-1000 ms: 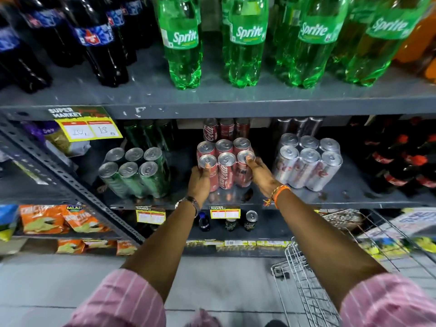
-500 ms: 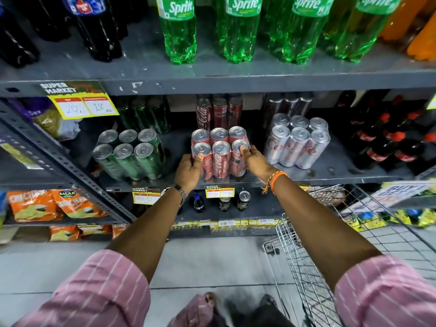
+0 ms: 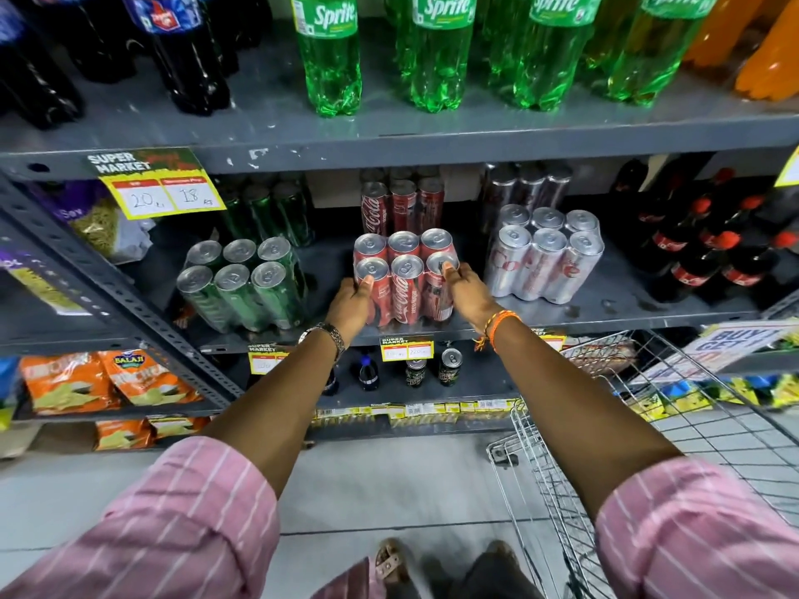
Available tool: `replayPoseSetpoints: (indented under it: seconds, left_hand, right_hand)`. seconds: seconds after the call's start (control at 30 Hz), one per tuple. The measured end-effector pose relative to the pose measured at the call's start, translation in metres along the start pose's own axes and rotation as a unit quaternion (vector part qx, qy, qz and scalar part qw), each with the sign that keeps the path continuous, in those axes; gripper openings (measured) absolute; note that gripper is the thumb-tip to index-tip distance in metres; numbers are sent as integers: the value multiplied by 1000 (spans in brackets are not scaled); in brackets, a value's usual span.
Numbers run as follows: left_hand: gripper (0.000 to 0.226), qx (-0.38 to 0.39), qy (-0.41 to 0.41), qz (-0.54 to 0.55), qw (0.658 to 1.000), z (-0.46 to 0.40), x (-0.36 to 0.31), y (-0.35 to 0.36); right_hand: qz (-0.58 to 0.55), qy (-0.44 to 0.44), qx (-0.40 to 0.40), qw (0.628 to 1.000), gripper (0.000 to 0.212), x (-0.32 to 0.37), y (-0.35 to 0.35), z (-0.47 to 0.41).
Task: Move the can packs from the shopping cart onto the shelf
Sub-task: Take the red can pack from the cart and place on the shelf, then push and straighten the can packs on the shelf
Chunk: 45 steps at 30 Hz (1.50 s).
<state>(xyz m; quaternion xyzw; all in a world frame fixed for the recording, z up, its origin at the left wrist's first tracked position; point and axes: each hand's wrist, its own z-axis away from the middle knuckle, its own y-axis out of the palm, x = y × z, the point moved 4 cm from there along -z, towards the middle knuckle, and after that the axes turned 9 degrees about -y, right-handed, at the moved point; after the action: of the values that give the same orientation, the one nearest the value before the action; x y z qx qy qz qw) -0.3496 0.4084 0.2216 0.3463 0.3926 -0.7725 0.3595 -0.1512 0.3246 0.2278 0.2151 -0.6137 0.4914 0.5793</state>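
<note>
Already three can packs sit on the shelf (image 3: pixel 432 335): the left hand (image 3: pixel 352 298) and right hand (image 3: pixel 465 287) pinch the red pack (image 3: pixel 404 274) between them, a green pack (image 3: pixel 242 285) left of that grip, a silver pack (image 3: pixel 544 257) right; the cart (image 3: pixel 648 425) looks empty, mostly cropped

On the grey metal shelf (image 3: pixel 605 311), the red shrink-wrapped can pack (image 3: pixel 404 276) stands between the green can pack (image 3: pixel 242 285) on its left and the silver can pack (image 3: pixel 544 257) on its right; the wire shopping cart (image 3: pixel 648 447) stands on the floor below, to the right.
</note>
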Motion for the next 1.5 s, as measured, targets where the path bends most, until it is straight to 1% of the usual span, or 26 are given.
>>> replayPoseSetpoints:
  seconds: [0.1, 0.13, 0.17, 0.2, 0.23, 0.27, 0.3, 0.33, 0.37, 0.43, 0.5, 0.57, 0.6, 0.67, 0.73, 0.77, 0.8, 0.87, 0.9, 0.97, 1.0, 1.07, 1.13, 1.2, 1.37, 1.5]
  left_hand:
    - [58, -3, -22, 37, 999, -3, 5, 5]
    - [55, -12, -31, 54, 998, 1, 4, 8]
    - [50, -32, -38, 75, 996, 6, 4, 11]
    - [44, -70, -33, 100, 992, 12, 2, 13]
    - [38, -129, -18, 127, 983, 21, -1, 13]
    - [35, -197, 6, 159, 967, 34, -6, 15]
    - [34, -261, 44, 192, 945, 47, -12, 17]
    - [34, -306, 89, 217, 923, 62, -21, 23]
    - [34, -328, 132, 234, 905, 73, -32, 31]
    - [35, -316, 202, 257, 891, 84, -56, 53]
    - [34, -283, 233, 246, 897, 85, -81, 77]
    - [37, -241, 259, 216, 910, 86, -106, 104]
    - [38, -213, 267, 205, 917, 85, -116, 118]
    - [38, -174, 262, 178, 932, 77, -133, 144]
    - [36, -132, 233, 151, 952, 52, -138, 160]
    - [36, -124, 213, 124, 961, 38, -139, 166]
    - [39, -118, 187, 92, 971, 19, -136, 177]
    - [55, -98, 131, 53, 985, -4, -130, 196]
    - [61, -82, 110, 29, 990, -10, -128, 205]
    - [58, -38, 89, -9, 995, -16, -124, 216]
    - [58, -25, 85, -4, 996, -18, -121, 219]
    - [64, -30, 83, 29, 996, -25, -112, 220]
    - [62, -41, 86, 39, 995, -21, -106, 222]
    - [58, -46, 96, 27, 994, 7, -111, 226]
    - [50, -89, 122, 10, 989, 35, -105, 232]
    - [49, -90, 136, -3, 987, 38, -104, 233]
  right_hand:
    - [-32, 0, 16, 999, 75, -3, 1, -1]
    - [-47, 0, 21, 999, 76, -5, 0, -2]
    - [-59, -1, 19, 998, 72, -9, -2, -4]
    - [-73, -12, 6, 997, 59, -11, -7, -4]
    - [-88, -34, -26, 995, 42, -13, -15, -5]
    - [-102, -59, -75, 990, 24, -15, -27, -3]
    - [-117, -86, -134, 980, 13, -15, -41, 0]
    - [-127, -107, -193, 967, 14, -13, -55, 7]
    - [-127, -124, -247, 953, 18, -11, -71, 15]
    - [-103, -146, -344, 922, 20, -6, -104, 32]
    - [-62, -154, -424, 890, 18, -4, -136, 44]
    - [-51, -151, -464, 872, 17, -10, -166, 45]
    - [-44, -140, -468, 872, 17, -18, -178, 40]
    - [-27, -105, -450, 886, 17, -35, -198, 26]
    - [-9, -87, -412, 907, 19, -45, -204, 12]
    - [0, -84, -392, 916, 21, -48, -207, 7]
    - [11, -79, -368, 927, 22, -53, -211, 1]
    - [35, -79, -311, 947, 24, -62, -214, -8]
    - [34, -83, -284, 955, 26, -65, -214, -10]
    - [4, -93, -248, 964, 31, -67, -213, -11]
    - [-9, -97, -233, 967, 34, -67, -212, -11]
    - [-3, -109, -204, 973, 38, -69, -216, -12]
    - [-2, -117, -177, 977, 37, -73, -224, -14]
    - [-29, -126, -161, 978, 35, -74, -232, -19]
    - [-54, -131, -149, 979, 33, -84, -238, -22]
    - [-35, -144, -158, 976, 36, -82, -238, -2]
